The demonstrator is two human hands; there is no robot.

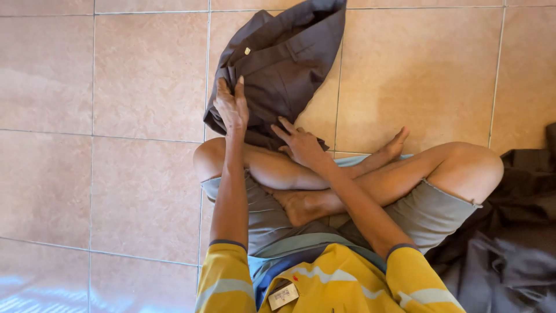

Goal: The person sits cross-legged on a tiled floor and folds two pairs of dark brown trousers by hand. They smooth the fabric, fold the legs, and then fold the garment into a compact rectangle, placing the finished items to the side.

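Pressing dark trousers (284, 64) on tiled floor (116, 87): L hand (231, 107) fingers flat, R hand (301, 145) fingers spread; neither gripping.

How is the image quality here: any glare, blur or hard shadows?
Head view: soft daylight, bright sheen on the floor tiles at lower left; both hands, left and right, sharp on the dark garment; only faint shadows; dark cloth pile at right loses detail.

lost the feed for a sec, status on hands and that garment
Left hand flat on the dark brown garment, right hand on its near edge. Garment lies folded on the tiled floor. Dark cloth pile at the right, apart.
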